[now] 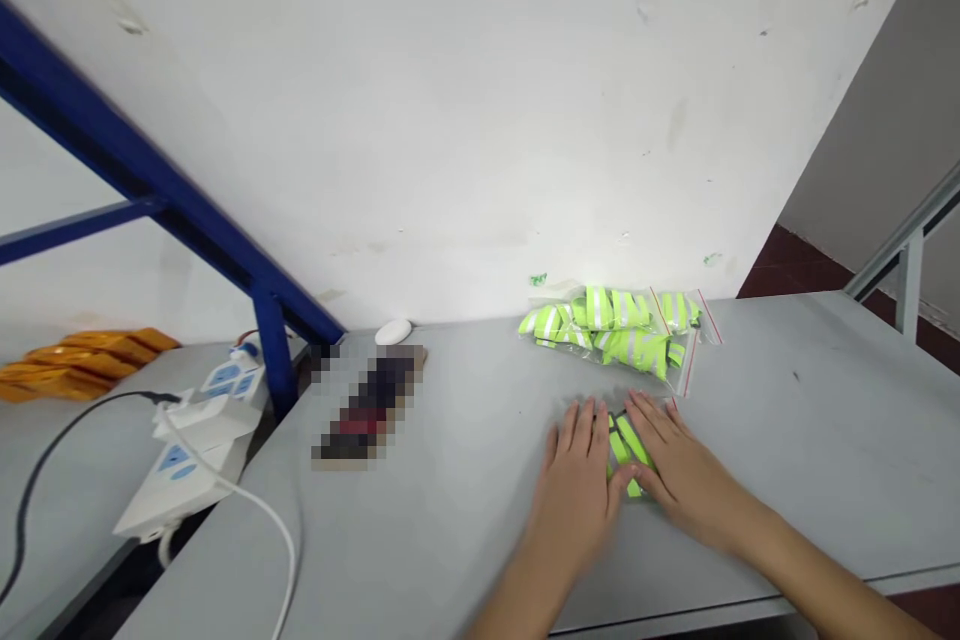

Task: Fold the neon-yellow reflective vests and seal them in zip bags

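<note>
Neon-yellow strap packet (626, 442): on the grey tabletop (450, 530), near the front edge and right of centre of the view. Clock face below is centred on it, 12 toward the white wall (465, 120).

Left hand (574, 475): over the 9 o'clock side of the packet, palm down, fingers extended toward 12 and lying close together. Right hand (681, 470): over the 3 o'clock side, palm down, fingers extended toward 11. Grip: both hands laid flat on the packet rather than pinching it; thumbs meet, or nearly so, across its lower part. Contact between thumbs cannot be resolved. Neon bands with a grey stripe show in the gap between the hands; remainder covered.

Surroundings:
- 12 o'clock, against the wall: pile of bagged straps (611, 328), neon with silvery stripes, clear bags, red lines along the bag edges.
- 10 o'clock: white oval object (394, 331), at the wall.
- 9 o'clock: pixelated dark item (367, 410), identity not readable.
- 9 o'clock, farther out: white power strips (176, 485) with plugs and a white cable (262, 510); beyond, orange packages (82, 360).
- 10 o'clock: blue frame (180, 210), slanting.
</note>
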A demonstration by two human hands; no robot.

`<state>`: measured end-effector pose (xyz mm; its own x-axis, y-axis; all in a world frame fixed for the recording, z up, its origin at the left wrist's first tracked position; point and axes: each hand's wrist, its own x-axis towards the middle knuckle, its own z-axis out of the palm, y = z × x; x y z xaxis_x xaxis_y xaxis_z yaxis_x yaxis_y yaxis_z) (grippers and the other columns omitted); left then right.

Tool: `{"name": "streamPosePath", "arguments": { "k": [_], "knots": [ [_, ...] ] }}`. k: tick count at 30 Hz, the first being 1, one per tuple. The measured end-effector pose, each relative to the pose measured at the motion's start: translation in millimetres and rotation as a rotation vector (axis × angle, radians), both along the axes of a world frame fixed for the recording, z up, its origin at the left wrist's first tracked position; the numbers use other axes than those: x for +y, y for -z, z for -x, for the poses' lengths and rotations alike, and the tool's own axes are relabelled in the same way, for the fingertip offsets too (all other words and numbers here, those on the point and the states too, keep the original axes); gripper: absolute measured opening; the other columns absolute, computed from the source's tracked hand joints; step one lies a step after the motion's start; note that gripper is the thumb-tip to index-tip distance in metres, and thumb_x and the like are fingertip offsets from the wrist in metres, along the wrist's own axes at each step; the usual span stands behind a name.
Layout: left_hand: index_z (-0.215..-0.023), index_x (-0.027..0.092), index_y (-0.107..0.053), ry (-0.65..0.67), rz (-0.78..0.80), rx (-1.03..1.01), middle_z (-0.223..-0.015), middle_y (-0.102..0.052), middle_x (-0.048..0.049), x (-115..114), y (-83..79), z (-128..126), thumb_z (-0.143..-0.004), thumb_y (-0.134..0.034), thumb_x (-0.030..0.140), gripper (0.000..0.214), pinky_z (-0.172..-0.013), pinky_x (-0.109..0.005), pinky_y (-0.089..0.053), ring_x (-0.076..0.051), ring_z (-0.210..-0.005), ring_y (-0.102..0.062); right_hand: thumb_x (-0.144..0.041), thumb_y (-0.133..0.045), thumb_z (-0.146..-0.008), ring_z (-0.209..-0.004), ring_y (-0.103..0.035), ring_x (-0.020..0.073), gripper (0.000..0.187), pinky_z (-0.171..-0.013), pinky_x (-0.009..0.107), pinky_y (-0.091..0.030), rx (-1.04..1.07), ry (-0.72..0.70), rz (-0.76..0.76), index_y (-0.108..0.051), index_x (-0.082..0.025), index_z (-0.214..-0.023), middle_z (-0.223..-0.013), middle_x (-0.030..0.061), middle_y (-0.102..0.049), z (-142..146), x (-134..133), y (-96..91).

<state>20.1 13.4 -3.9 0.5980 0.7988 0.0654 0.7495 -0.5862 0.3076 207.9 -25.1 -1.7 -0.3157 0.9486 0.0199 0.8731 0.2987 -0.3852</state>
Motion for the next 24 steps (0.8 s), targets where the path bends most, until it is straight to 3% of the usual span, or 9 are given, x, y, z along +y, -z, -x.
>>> {"name": "streamPosePath", "arguments": {
  "k": [9,12,14,16,18,21,24],
  "knots": [
    [-0.143,0.015,-0.038,-0.006,0.096,-0.050,-0.147,-0.043,-0.0140,1,-13.1,-1,-0.096,-0.032,0.047,0.058,-0.111,-0.056,-0.026,-0.033,-0.136,-0.035,-0.035,-0.035,-0.098,-0.142,-0.027,0.0278,0.059,-0.115,0.056,-0.024,0.079,-0.001,-0.029,-0.017,-0.017,-0.152,-0.153,0.0170,-0.033,0,0,5.4],
    [-0.145,0.018,-0.034,0.071,0.178,-0.133,-0.147,-0.041,-0.0126,5,-15.4,9,-0.090,-0.044,0.056,0.068,-0.114,-0.057,-0.020,-0.032,-0.135,-0.034,-0.039,-0.040,-0.096,-0.142,-0.026,0.0281,0.064,-0.115,0.056,-0.021,0.081,-0.003,-0.032,-0.018,-0.016,-0.151,-0.153,0.0169,-0.033,-2,0,8.5],
    [-0.148,0.021,-0.028,0.143,0.251,-0.193,-0.150,-0.037,-0.0115,9,-13.2,18,-0.080,-0.058,0.059,0.083,-0.115,-0.056,-0.019,-0.032,-0.137,-0.031,-0.046,-0.052,-0.089,-0.143,-0.025,0.0295,0.079,-0.117,0.055,-0.018,0.087,-0.016,-0.025,-0.016,-0.015,-0.152,-0.154,0.0168,-0.029,-4,-1,11.4],
    [-0.150,0.025,-0.022,0.169,0.308,-0.244,-0.154,-0.030,-0.0099,12,-8.5,28,-0.073,-0.069,0.052,0.094,-0.115,-0.055,-0.023,-0.033,-0.142,-0.023,-0.051,-0.065,-0.078,-0.142,-0.025,0.0320,0.097,-0.117,0.054,-0.018,0.100,-0.028,-0.017,-0.013,-0.015,-0.152,-0.155,0.0165,-0.027,-6,-3,15.9],
    [-0.150,0.028,-0.021,0.164,0.323,-0.285,-0.157,-0.025,-0.0070,13,-3.3,36,-0.073,-0.072,0.041,0.093,-0.114,-0.052,-0.027,-0.031,-0.145,-0.014,-0.052,-0.070,-0.072,-0.140,-0.029,0.0337,0.102,-0.116,0.055,-0.021,0.113,-0.018,-0.029,-0.016,-0.016,-0.151,-0.154,0.0159,-0.030,-7,-5,21.8],
    [-0.146,0.028,-0.031,0.186,0.266,-0.328,-0.155,-0.028,-0.0053,11,-1.5,39,-0.075,-0.064,0.022,0.079,-0.115,-0.049,-0.029,-0.028,-0.145,-0.016,-0.046,-0.065,-0.079,-0.132,-0.043,0.0320,0.083,-0.111,0.052,-0.032,0.117,0.022,-0.138,-0.027,-0.020,-0.147,-0.145,0.0143,-0.045,-5,-7,26.0],
    [-0.144,0.025,-0.035,0.211,0.077,-0.389,-0.155,-0.028,-0.0065,14,-16.2,33,-0.073,-0.058,0.011,0.076,-0.114,-0.048,-0.030,-0.027,-0.145,-0.019,-0.037,-0.061,-0.083,-0.124,-0.050,0.0306,0.071,-0.106,0.050,-0.039,0.109,0.049,-0.344,-0.030,-0.023,-0.145,-0.137,0.0125,-0.052,-5,3,9.2]
  ]
}}
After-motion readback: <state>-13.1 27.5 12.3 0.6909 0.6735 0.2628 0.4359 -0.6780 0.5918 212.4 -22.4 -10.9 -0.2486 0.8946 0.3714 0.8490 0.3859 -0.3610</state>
